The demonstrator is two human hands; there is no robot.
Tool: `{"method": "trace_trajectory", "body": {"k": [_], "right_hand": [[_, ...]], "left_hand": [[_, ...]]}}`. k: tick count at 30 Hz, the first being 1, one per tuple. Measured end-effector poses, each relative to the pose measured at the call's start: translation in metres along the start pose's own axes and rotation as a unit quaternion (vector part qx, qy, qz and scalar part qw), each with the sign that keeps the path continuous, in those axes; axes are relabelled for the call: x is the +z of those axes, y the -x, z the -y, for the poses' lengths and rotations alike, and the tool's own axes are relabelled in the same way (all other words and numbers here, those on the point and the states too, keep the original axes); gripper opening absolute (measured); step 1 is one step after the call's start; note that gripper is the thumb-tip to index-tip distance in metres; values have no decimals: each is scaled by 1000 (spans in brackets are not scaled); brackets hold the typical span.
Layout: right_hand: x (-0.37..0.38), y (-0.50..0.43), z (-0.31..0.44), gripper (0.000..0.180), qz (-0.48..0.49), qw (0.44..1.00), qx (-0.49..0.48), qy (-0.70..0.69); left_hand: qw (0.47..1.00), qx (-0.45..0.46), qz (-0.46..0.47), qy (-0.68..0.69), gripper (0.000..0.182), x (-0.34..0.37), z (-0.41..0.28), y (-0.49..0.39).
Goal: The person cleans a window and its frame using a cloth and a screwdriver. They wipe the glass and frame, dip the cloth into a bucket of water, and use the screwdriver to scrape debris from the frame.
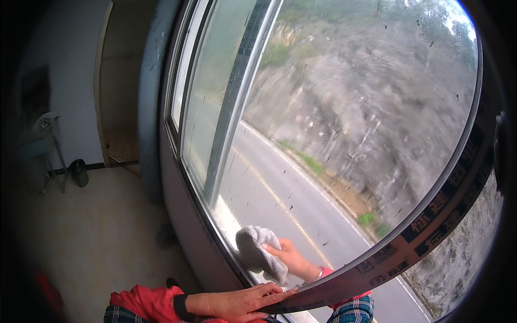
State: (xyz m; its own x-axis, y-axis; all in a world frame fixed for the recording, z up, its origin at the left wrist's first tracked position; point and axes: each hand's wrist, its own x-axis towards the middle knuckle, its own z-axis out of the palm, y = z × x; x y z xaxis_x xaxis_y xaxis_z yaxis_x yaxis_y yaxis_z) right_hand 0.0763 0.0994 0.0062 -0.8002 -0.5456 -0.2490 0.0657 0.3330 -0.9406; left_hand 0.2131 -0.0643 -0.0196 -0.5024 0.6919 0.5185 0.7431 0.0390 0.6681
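A grey cloth (258,250), bunched and thick, is held in my right hand (293,258), its thumb pressed on the near side. That hand is seen through the glass pane (339,133), which is spotted with dark specks. The sash edge (363,266) passes in front of my right sleeve. My left hand (242,300), with a black band at the wrist, grips the lower end of this sash edge, fingers laid along it. Protective film with printed writing covers the sash edge. Below the cloth, the window sill and track are partly hidden.
Another sliding pane (214,93) and its metal frame stand to the left, beside a light blue curtain (151,101). Outside, far below, runs a road (282,194) along a rocky slope. Indoors are a tiled floor (105,230), a dark bin (79,173) and a chair (44,141).
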Motion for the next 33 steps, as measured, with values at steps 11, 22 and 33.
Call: {"method": "trace_trajectory", "body": {"k": [11, 22, 33], "right_hand": [[-36, 50, 104, 43, 60, 900, -302, -308], [-22, 12, 47, 38, 22, 988, -149, -9], [-85, 41, 274, 37, -58, 773, -585, -239]], "left_hand": [[998, -25, 54, 37, 85, -6, -4, -7], [987, -25, 108, 119, 83, -6, 14, -6], [988, -71, 81, 108, 74, -22, -3, -5]]}}
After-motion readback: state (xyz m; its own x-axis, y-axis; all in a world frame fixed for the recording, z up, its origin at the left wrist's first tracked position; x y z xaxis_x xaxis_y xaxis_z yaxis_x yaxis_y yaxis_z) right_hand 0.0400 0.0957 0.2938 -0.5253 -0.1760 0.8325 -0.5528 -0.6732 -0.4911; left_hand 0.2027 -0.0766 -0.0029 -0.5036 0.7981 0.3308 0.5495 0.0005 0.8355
